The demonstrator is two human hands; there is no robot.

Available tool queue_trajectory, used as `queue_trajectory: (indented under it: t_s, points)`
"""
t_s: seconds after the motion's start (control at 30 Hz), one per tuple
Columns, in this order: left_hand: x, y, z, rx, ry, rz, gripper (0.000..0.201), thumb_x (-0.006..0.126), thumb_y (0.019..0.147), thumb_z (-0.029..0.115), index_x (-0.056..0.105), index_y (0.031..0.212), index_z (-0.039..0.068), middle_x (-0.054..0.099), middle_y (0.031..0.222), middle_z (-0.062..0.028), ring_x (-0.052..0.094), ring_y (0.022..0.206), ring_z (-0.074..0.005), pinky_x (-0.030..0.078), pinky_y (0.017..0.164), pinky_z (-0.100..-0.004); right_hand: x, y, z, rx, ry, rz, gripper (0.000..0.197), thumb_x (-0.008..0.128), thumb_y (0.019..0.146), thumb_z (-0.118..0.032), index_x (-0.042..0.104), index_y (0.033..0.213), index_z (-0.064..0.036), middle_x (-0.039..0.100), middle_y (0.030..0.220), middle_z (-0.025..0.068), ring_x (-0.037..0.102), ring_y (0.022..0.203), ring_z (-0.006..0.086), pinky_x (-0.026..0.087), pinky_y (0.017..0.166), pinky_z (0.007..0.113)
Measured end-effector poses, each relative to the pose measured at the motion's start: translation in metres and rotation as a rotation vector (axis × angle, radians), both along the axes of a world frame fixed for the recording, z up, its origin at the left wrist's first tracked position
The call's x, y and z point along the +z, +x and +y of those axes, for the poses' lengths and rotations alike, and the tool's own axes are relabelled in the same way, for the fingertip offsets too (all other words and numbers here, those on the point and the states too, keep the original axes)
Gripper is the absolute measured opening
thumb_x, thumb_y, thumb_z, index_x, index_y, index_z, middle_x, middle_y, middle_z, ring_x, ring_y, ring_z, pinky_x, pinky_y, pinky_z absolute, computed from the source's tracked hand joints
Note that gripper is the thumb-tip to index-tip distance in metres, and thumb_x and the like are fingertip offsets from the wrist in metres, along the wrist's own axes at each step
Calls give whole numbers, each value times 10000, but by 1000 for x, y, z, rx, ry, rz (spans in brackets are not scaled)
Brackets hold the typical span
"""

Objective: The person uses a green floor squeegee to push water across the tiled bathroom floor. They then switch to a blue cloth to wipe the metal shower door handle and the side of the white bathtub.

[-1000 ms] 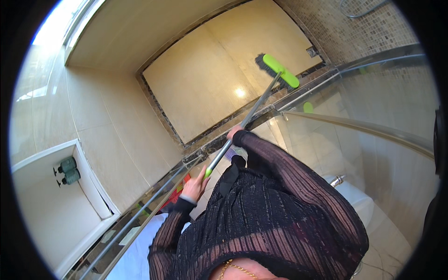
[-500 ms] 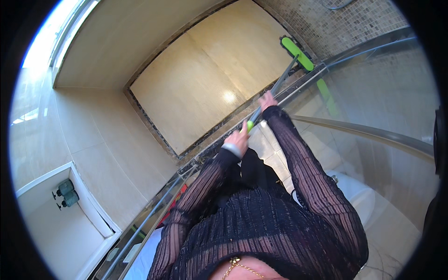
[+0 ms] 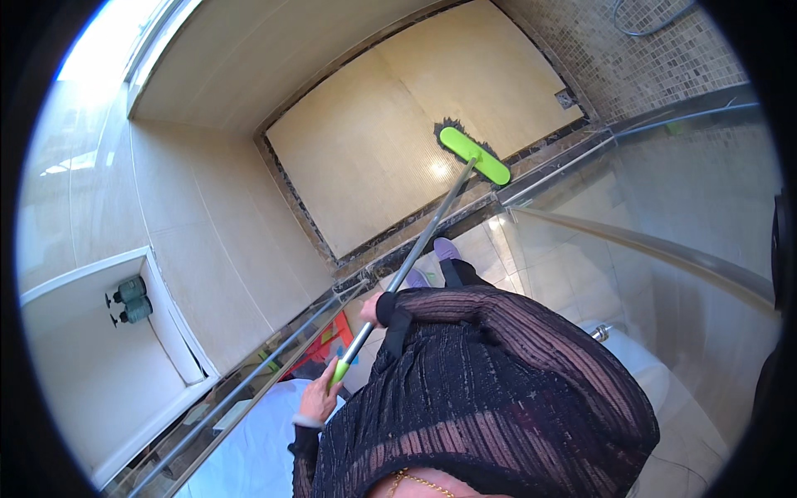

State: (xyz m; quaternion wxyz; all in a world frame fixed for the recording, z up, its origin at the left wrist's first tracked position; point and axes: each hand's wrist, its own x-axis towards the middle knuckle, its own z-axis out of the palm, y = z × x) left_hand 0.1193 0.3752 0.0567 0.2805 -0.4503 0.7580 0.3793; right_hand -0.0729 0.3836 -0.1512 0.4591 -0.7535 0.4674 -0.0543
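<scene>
1. Lime-green flat mop head with a dark fringe (image 3: pixel 474 154) lies pressed on the beige tiled shower floor (image 3: pixel 365 158), near the far side of that floor and close to the dark stone curb (image 3: pixel 390 249) that frames it.
2. From the head a long grey metal mop pole (image 3: pixel 423 241) slants down toward the person, passing over the curb and ending in a green grip.
3. The left hand (image 3: pixel 320 397) is curled around the green grip at the pole's lower end, fingers wrapped and thumb on top.
4. The right hand (image 3: pixel 370 309) sits higher on the pole, just above the cuff of a black ribbed knit sleeve (image 3: pixel 498 332); it appears closed around the shaft, though most of it is hidden by the sleeve.
5. A curved clear glass shower screen with a metal rail (image 3: pixel 647 241) stands to the right of the pole.
6. Small-tiled brown mosaic wall (image 3: pixel 656 58) rises behind the mop head.
7. Two dark green round bottles (image 3: pixel 131 299) rest in a white wall niche at the left, well apart from the hands.
8. A lilac shoe (image 3: pixel 447 248) shows just beside the pole, on the tiles outside the curb.
</scene>
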Motion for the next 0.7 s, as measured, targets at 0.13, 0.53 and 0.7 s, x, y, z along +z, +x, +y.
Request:
queue_trajectory:
  t_s: [0.13,0.53,0.7]
  points:
    - [-71,-9,6,-49,-22,209,559,556,809,219,339,1320,156,571,761,-269,564,733,-421,430,659,-480,-42,-43,12,-24,-24,184,164,649,610,-181,603,756,-124,630,692,93,634,713,283,501,599,417]
    - [-66,-110,37,-278,-313,112,532,465,856,241,283,1352,182,568,745,-188,591,667,-334,465,569,-434,-150,-172,65,-799,-445,748,96,594,699,-283,596,720,-189,559,777,2,499,910,208,339,797,453]
    - [-20,32,67,-97,-229,-143,530,488,860,232,286,1349,265,553,723,-177,576,638,-342,449,558,-441,-145,-8,61,-504,-483,405,66,606,643,-220,583,619,-162,565,667,41,531,778,237,341,809,461]
